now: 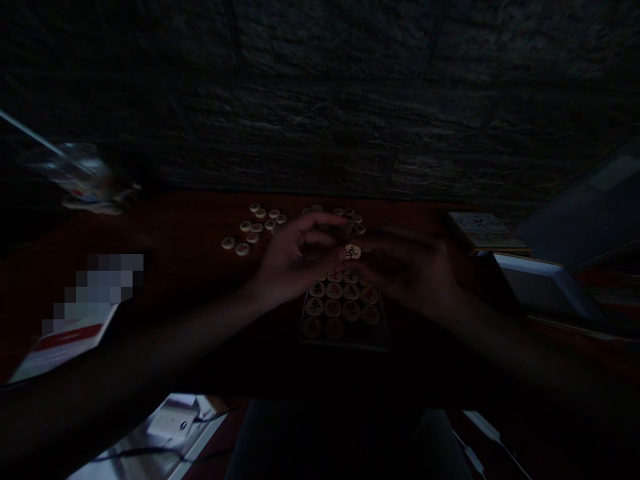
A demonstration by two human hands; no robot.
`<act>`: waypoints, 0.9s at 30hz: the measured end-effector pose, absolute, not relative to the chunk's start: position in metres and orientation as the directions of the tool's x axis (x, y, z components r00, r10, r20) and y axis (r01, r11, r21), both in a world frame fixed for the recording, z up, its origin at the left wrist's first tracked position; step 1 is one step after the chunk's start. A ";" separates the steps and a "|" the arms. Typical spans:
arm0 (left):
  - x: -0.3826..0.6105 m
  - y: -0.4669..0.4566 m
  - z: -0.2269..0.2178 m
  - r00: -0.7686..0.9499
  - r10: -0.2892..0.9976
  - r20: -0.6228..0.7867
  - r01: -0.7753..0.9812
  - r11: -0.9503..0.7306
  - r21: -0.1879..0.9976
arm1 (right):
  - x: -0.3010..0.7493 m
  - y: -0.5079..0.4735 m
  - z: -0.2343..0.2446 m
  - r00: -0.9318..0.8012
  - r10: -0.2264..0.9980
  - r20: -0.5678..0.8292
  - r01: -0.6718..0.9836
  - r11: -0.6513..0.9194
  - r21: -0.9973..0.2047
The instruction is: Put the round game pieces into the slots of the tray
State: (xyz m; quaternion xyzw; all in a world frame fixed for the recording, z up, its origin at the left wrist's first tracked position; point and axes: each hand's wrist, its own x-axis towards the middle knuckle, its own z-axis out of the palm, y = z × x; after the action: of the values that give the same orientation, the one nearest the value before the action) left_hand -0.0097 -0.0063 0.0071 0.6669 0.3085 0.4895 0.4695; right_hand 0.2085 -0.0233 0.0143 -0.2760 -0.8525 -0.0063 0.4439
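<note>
A round Chinese chess piece (353,253) with a black character is held upright between my two hands, its face toward me. My left hand (300,257) pinches its left side, thumb against the edge. From the right, my right hand (417,270) closes its thumb and fingertips around the other side, though dimness blurs the exact contact. Just below the hands lies a flat tray (363,339) with rows of pieces bearing red and black characters. Its upper rows are partly hidden by my hands. Loose pieces (254,228) lie scattered beyond my left hand, and more sit behind my fingers.
At the back left stands a clear plastic cup (83,175) with a straw. A printed leaflet (65,347) lies at left. On the right are a flat patterned box (487,230) and an open box (543,287). A stone wall (320,120) closes off the table's far side.
</note>
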 end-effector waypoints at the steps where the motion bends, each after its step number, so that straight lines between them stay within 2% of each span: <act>1: -0.010 -0.006 0.007 0.337 0.868 0.365 -0.060 -0.368 0.928 | 0.209 -0.024 0.015 -0.449 0.472 0.759 0.477 0.844 -0.243; 11: -0.011 -0.004 0.003 0.407 0.852 0.330 -0.118 -0.309 0.944 | 0.210 -0.026 0.014 -0.409 0.534 0.740 0.444 0.825 -0.350; 17: -0.009 -0.002 0.001 0.383 0.867 0.319 -0.044 -0.328 0.944 | 0.206 -0.028 0.009 -0.314 0.672 0.671 0.408 0.734 -0.544; 20: -0.009 -0.002 0.002 0.390 0.884 0.260 -0.128 -0.227 0.965 | 0.206 -0.028 0.007 -0.298 0.683 0.667 0.379 0.726 -0.574; 24: -0.008 -0.002 0.004 0.486 0.861 0.150 -0.331 0.022 0.944 | 0.208 -0.026 0.009 -0.314 0.595 0.740 0.365 0.795 -0.484; 27: -0.007 -0.003 0.006 0.552 0.828 0.093 -0.401 0.167 0.901 | 0.208 -0.026 0.009 -0.311 0.561 0.767 0.362 0.817 -0.450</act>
State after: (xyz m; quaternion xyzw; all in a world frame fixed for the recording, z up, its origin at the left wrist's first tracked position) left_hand -0.0065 -0.0032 0.0057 0.4901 0.2179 0.4199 0.7321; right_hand 0.2081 -0.0257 0.0095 -0.2869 -0.8039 0.0970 0.5119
